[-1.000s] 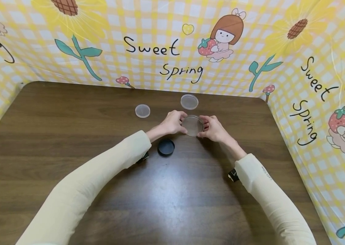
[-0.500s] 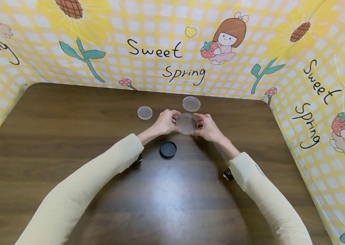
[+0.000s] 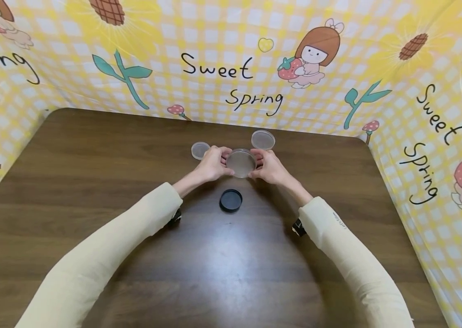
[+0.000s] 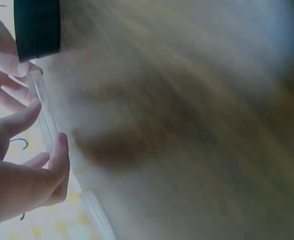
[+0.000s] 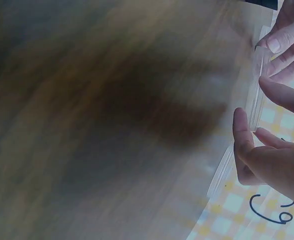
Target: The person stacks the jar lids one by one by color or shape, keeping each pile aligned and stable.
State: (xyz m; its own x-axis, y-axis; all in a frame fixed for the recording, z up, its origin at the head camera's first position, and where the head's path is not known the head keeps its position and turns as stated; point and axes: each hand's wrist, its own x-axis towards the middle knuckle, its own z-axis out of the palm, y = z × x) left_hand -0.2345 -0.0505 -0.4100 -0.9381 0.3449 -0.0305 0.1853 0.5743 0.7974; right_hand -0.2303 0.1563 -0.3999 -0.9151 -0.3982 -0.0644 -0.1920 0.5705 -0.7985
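Between both hands is a clear round petri dish [image 3: 241,164], held level. My left hand [image 3: 213,165] grips its left rim, thumb at the near side and fingers at the far side. On the right rim my right hand [image 3: 272,167] pinches it in the same way. In the wrist views the petri dish [image 4: 47,117] shows edge-on, and shadows on the table suggest it is slightly raised. A smaller clear round dish [image 3: 200,150] lies behind my left hand, partly covered by it. Behind my right hand lies another clear dish [image 3: 263,139]. Nearer me sits a shallow black round lid [image 3: 231,201].
Everything lies on a dark wood table [image 3: 104,182]. A yellow checked cloth [image 3: 214,36] with printed flowers and lettering stands along its back and both sides. Black wrist cameras are partly visible under both cuffs.
Both hands have carried the petri dish leftward, closer to the smaller clear dish, which my left hand now partly covers. The whole view has shifted slightly; the other pieces appear to stay put.
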